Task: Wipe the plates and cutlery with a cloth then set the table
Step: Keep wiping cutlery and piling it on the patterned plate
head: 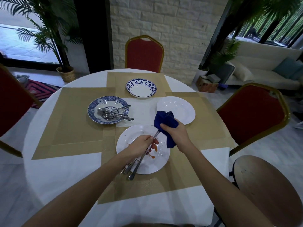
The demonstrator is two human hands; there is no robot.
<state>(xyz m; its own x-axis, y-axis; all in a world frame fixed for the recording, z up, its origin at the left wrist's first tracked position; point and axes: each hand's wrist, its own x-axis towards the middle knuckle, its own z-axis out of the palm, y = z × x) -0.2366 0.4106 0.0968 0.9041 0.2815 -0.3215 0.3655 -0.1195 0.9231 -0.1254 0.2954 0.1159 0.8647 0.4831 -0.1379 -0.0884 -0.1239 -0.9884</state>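
While left hand [141, 144] grips silver metal cutlery [138, 165] over stained white round plate [129, 136], frame centre, right hand [174, 131] clutches dark blue cloth [164, 120] around tips.

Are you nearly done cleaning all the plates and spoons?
Not nearly. Looks done: the far blue-rimmed plate and the right white plate show no smears. In hand: the right hand holds the blue cloth round one piece of the cutlery bundle the left hand grips. Left: the smeared near white plate, the spoons on the patterned plate, then setting places.
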